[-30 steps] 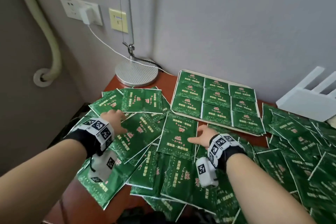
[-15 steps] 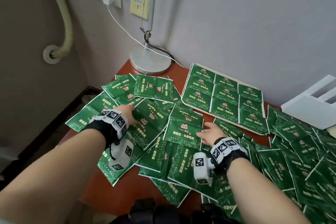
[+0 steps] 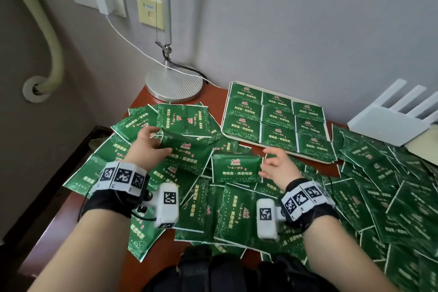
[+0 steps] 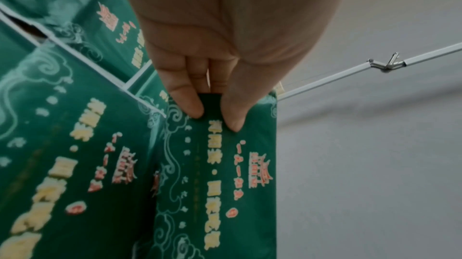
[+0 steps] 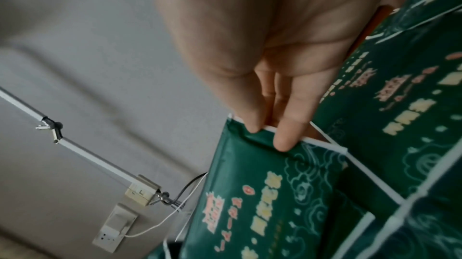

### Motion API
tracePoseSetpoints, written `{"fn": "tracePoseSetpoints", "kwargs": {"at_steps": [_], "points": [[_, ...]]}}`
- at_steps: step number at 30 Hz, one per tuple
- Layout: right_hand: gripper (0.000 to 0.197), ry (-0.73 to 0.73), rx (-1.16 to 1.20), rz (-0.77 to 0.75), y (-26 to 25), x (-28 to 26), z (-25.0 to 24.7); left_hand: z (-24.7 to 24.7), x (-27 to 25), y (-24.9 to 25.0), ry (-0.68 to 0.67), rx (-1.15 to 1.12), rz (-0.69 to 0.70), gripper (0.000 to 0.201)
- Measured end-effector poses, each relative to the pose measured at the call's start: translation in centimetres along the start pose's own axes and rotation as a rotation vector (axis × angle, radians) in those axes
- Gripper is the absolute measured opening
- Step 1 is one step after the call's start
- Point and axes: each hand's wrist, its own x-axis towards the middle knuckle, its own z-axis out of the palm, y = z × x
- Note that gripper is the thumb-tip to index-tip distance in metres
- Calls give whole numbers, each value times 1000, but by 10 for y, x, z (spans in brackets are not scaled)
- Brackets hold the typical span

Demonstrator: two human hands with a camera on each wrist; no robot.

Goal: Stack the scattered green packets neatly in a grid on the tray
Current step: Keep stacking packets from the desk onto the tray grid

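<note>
Green packets (image 3: 369,187) lie scattered and overlapping over the red-brown table. At the back, a white tray (image 3: 225,109) holds packets (image 3: 277,117) laid in a three-wide grid. My left hand (image 3: 163,141) pinches the edge of one packet (image 3: 187,154) between thumb and fingers (image 4: 186,105), and that packet (image 4: 220,174) is raised off the pile. My right hand (image 3: 264,163) pinches the right edge of another packet (image 3: 237,168), with fingers (image 5: 285,138) on its white seam; this packet (image 5: 250,194) is lifted too. Both hands are in front of the tray, to its left.
A round metal lamp base (image 3: 174,83) with its pole and cable stands in the back corner, left of the tray. A white router (image 3: 391,121) sits at the back right. The table's left edge (image 3: 78,197) drops to the floor. A dark object (image 3: 213,268) lies at the near edge.
Both hands were resting flat on packets in the pile. Now each pinches one packet by its edge and has raised it. The head view has shifted closer.
</note>
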Motion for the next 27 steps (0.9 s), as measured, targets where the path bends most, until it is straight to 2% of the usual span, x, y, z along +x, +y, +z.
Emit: {"fn": "tracePoseSetpoints", "kwargs": {"at_steps": [2, 3, 7, 10, 13, 17, 20, 24, 27], "points": [[44, -37, -47, -36, 3, -2, 3, 4, 3, -2, -23, 6, 26, 83], [46, -48, -111, -59, 3, -3, 4, 7, 4, -2, -34, 60, 46, 82], [41, -55, -319, -108, 3, -1, 8, 14, 5, -7, -61, 208, 70, 41], [29, 7, -436, -116, 1, 1, 12, 16, 5, -15, -41, 248, 61, 26], [30, 56, -397, -96, -4, 1, 13, 15, 8, -21, -1, 258, 55, 18], [34, 110, -357, -157, -5, 2, 7, 10, 9, -26, 51, 237, 12, 37], [25, 84, -345, -123, 2, 3, 10, 9, 8, -30, 1, 169, -36, 28], [31, 38, -326, -107, 11, 6, 16, 9, 7, -28, -6, 96, 34, 21], [23, 53, -302, -99, 9, 9, 15, 8, 6, -23, 17, -4, 45, 10]]}}
